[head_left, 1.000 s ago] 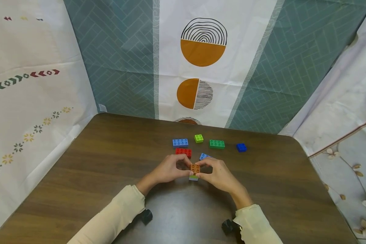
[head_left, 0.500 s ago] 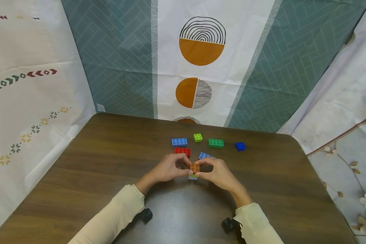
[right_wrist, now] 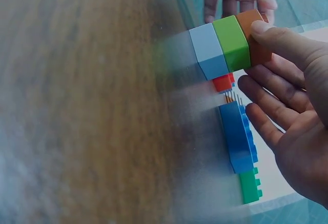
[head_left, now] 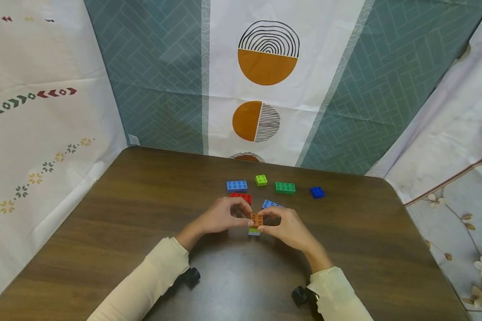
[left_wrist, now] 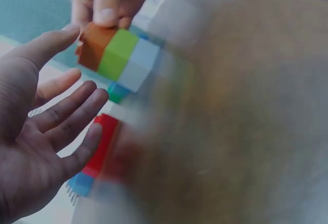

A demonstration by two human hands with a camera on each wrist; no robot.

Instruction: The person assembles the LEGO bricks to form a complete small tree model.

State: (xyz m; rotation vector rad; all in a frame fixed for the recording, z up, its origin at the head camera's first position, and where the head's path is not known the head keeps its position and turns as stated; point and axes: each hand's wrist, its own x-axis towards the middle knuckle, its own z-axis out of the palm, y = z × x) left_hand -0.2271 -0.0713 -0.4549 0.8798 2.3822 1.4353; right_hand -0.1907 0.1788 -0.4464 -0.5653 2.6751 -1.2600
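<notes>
A short stack of toy building bricks stands on the table in front of me: an orange brick [head_left: 256,220] on top, a lime green brick [left_wrist: 118,57] in the middle and a pale blue-grey brick [right_wrist: 207,49] at the bottom. My right hand [head_left: 291,229] pinches the orange brick, its thumb against the near side in the right wrist view. On the left of the stack, my left hand [left_wrist: 36,126] has its fingers spread, with the thumb tip close to the orange brick. Whether that thumb touches it I cannot tell.
Behind the stack lie a red brick [head_left: 241,197], a blue brick [head_left: 271,204] partly hidden by my right hand, and another blue brick [head_left: 237,186]. Farther back are a small lime brick [head_left: 261,180], a green brick [head_left: 285,187] and a dark blue brick [head_left: 317,192].
My left hand has loosened its pinch on the orange brick and shifted slightly up and away. The right hand has stayed at the stack.
</notes>
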